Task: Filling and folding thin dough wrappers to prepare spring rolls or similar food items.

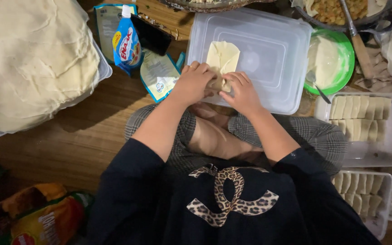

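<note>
A pale square pastry sheet (223, 56) lies on an upturned clear plastic lid (268, 54) in front of my crossed legs. My left hand (193, 84) and my right hand (241, 93) both pinch and fold the near end of that sheet, fingertips close together. What lies inside the fold is hidden by my fingers.
A big stack of dough sheets (28, 59) fills the far left. Blue pouches (125, 43) and a dark phone (150, 35) lie beside it. On the right stand a green bowl (343, 68), a pan of filling (336, 11) with a spoon, and trays of folded rolls (364, 118).
</note>
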